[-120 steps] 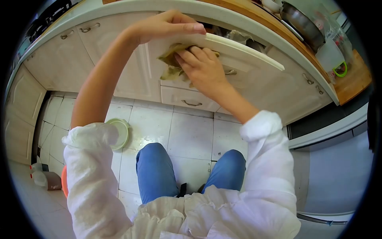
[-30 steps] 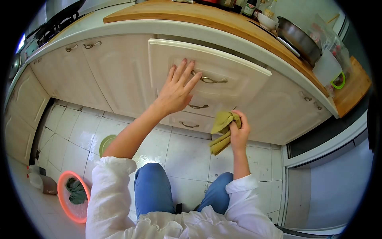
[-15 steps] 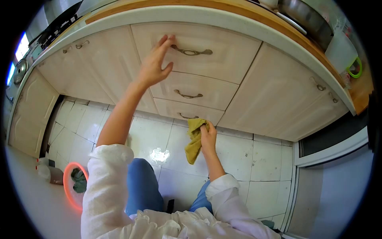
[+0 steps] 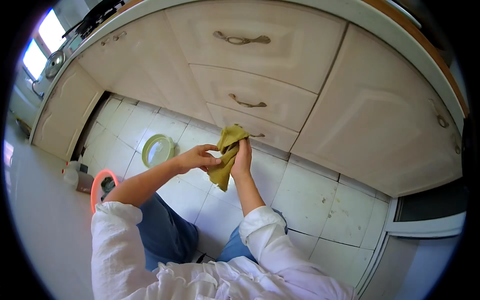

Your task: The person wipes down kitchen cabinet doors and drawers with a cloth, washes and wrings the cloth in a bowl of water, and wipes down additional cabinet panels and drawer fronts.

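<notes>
An olive-green cloth (image 4: pixel 223 167) hangs from my right hand (image 4: pixel 242 159), its fingers closed round the cloth's right side. My left hand (image 4: pixel 198 158) is at the cloth's left edge, fingers slightly apart; whether it grips the cloth is not clear. Behind the cloth stands a cabinet with three closed drawers: the top drawer (image 4: pixel 295 47), the middle drawer (image 4: pixel 285 102) and the bottom drawer (image 4: pixel 280 134), whose handle is partly hidden by the cloth.
A green basin (image 4: pixel 158 150) stands on the tiled floor (image 4: pixel 305 200) left of my hands. An orange-rimmed basin (image 4: pixel 95 187) with dark cloth is by my left forearm, near plastic jugs (image 4: pixel 77 179). Cabinet doors (image 4: pixel 385 110) flank the drawers under the counter.
The top drawer has been pushed shut. My left hand has left the drawer front and come down to the cloth. My right hand has carried the cloth away from the drawer, down and left.
</notes>
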A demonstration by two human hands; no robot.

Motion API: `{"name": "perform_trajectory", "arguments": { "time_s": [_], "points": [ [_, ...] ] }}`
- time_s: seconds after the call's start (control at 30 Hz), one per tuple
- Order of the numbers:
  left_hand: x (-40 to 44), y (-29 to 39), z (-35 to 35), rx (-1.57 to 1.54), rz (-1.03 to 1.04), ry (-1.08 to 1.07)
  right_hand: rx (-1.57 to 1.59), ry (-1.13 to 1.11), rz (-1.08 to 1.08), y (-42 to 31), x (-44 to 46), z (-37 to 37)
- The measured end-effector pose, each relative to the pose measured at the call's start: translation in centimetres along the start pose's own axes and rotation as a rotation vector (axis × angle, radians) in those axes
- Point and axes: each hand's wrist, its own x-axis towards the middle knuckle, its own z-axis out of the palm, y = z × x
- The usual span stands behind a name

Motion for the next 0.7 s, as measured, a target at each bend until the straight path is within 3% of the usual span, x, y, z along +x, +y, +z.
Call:
{"name": "perform_trajectory", "arguments": {
  "time_s": [0.07, 0.13, 0.23, 0.33, 0.47, 0.6, 0.7],
  "points": [
    [-0.2, -0.8, -0.8, 0.058, -0.056, -0.016, -0.155, -0.005, -0.067, 0.4, 0.5, 0.0],
    [-0.1, -1.1, -2.3, 0.291, -0.001, 0.002, -0.085, 0.035, -0.032, 1.5, 1.3, 0.3],
    [-0.6, -2.1, -4.3, 0.263, 0.037, 0.086, 0.156, 0.017, 0.062, 3.5, 2.1, 0.7],
    [-1.8, -2.3, -7.1, 0.496, 0.105, 0.153, -0.224, 0.021, 0.097, 5.7, 1.9, -0.4],
    [-4.2, -1.3, -11.1, 0.251, 0.119, 0.185, -0.463, -0.044, 0.173, 6.9, 0.4, -0.4],
    [-6.0, -4.2, -13.5, -0.141, 0.092, 0.143, -0.563, -0.185, 0.324, 8.3, -1.3, 1.3],
    [-5.4, -8.3, -15.1, -0.244, 0.198, 0.102, -0.682, -0.29, 0.421, 10.2, -1.4, -0.1]
  ]
}}
